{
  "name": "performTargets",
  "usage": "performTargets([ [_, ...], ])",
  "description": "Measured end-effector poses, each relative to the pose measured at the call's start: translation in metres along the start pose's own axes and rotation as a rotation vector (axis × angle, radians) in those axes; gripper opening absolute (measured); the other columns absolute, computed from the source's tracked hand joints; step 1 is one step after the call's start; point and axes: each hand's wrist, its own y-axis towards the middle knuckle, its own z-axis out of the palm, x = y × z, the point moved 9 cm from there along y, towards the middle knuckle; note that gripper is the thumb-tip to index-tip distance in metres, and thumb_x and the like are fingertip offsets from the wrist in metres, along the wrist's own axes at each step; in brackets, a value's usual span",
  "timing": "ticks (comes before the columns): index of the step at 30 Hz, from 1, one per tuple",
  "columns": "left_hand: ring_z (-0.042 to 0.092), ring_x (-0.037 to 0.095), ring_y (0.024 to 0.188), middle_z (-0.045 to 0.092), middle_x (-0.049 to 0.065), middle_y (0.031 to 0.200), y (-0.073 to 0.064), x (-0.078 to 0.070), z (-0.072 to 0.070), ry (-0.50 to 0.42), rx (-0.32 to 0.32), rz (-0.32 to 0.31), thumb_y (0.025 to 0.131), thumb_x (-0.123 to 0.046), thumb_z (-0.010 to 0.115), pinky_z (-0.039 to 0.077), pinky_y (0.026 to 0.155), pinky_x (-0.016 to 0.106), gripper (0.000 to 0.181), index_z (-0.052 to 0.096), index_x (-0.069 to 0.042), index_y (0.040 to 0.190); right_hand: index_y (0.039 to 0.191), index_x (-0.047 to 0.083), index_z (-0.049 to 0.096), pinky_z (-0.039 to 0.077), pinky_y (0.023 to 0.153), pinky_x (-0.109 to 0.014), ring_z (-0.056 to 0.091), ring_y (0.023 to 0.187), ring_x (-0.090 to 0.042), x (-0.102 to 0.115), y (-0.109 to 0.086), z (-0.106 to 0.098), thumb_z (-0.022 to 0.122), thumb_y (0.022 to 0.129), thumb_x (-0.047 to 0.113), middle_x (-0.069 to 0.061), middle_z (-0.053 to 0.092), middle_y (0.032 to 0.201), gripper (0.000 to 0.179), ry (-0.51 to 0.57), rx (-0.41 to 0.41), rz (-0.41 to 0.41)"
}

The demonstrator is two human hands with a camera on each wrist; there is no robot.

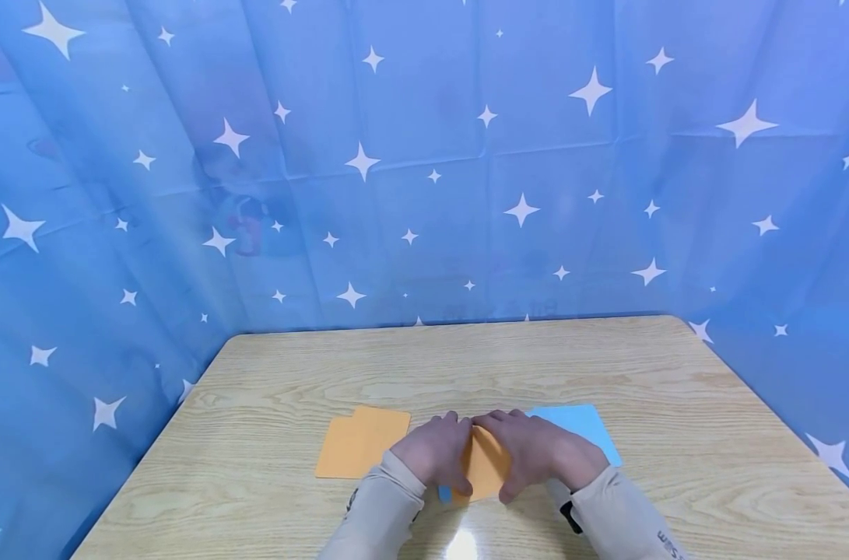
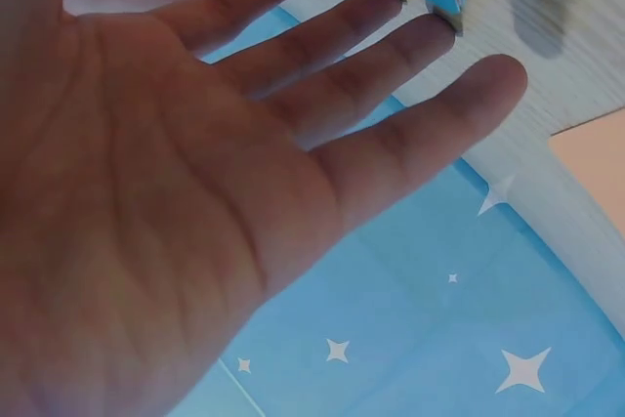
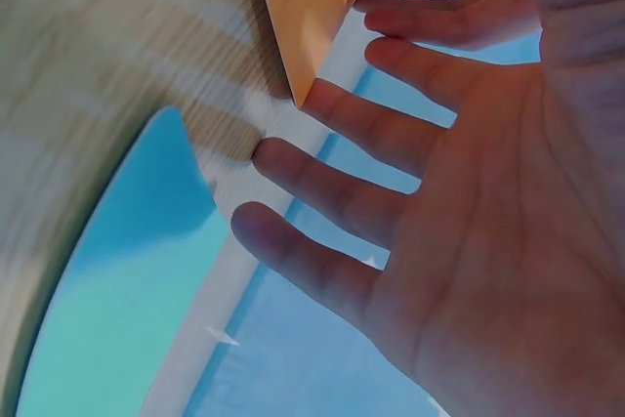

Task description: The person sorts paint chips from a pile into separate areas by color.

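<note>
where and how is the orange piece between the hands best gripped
Probably by its left and right edges, with the left hand and right hand coming from opposite sides. The orange piece has straight edges, and a blue layer shows past its near left corner, so a two-sided squeeze may keep both together.

Blue curtain (image 1: pixel 424 268) w/ white stars (image 1: pixel 363 162) behind lt wood-grain tbl (image 1: pixel 256 404), far corners rounded

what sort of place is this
Probably an indoor tabletop work corner: a star-patterned blue curtain hangs around a wood-grain table, with flat orange pieces and a light-blue one on it.
</note>
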Motion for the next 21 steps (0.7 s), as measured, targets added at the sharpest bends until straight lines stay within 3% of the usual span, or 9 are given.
performTargets([
  [10, 0.058, 0.018, 0.094, 0.058, 0.002, 0.108, 0.000, -0.007, 0.001, -0.018, 0.032, 0.043, 0.069, -0.037, 0.094, 0.055, 0.081, 0.030, 0.090, 0.053, -0.011, 0.145, 0.143, 0.010, 0.052, 0.052, 0.082, -0.046, 0.056, 0.107, -0.025, 0.000, -0.001, -0.002, 0.094, 0.060, 0.026, -0.004, 0.060, 0.134, 0.094, -0.038, -0.023, -0.002],
  [15, 0.058, 0.019, 0.095, 0.058, 0.004, 0.108, -0.002, -0.010, 0.002, 0.001, 0.034, 0.054, 0.062, -0.044, 0.098, 0.054, 0.079, 0.030, 0.100, 0.051, -0.014, 0.145, 0.140, 0.008, 0.053, 0.052, 0.076, -0.041, 0.056, 0.092, -0.019, 0.000, -0.002, -0.004, 0.093, 0.061, 0.025, -0.002, 0.063, 0.121, 0.090, -0.027, -0.051, -0.023],
  [21, 0.057, 0.016, 0.091, 0.057, 0.000, 0.103, -0.001, -0.007, 0.002, 0.016, 0.016, 0.043, 0.061, -0.039, 0.098, 0.054, 0.076, 0.029, 0.094, 0.053, -0.016, 0.140, 0.136, 0.011, 0.055, 0.050, 0.071, -0.037, 0.054, 0.084, -0.013, 0.000, -0.005, -0.008, 0.092, 0.064, 0.028, 0.004, 0.062, 0.109, 0.082, 0.015, -0.057, -0.063],
])
